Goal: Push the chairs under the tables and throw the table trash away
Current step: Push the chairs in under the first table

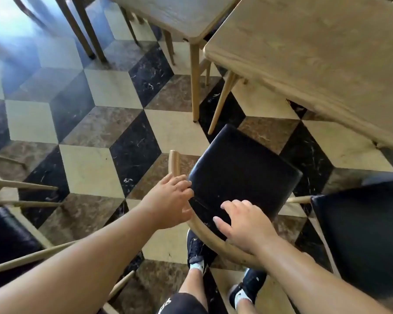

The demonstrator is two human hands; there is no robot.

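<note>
Both hands rest on the curved wooden backrest (pixel 204 234) of a black-seated chair (pixel 241 173): the left hand (pixel 168 200) curls around it, the right hand (pixel 245 225) lies looser, fingers spread. Its seat stands near the desk (pixel 315 53) at right, not under it; the chair's legs are hidden.

Both bare arms reach forward and down, the left hand (pixel 168 201) curled with fingers bent, the right hand (pixel 243 225) palm-down with fingers loosely spread and thumb out.
</note>
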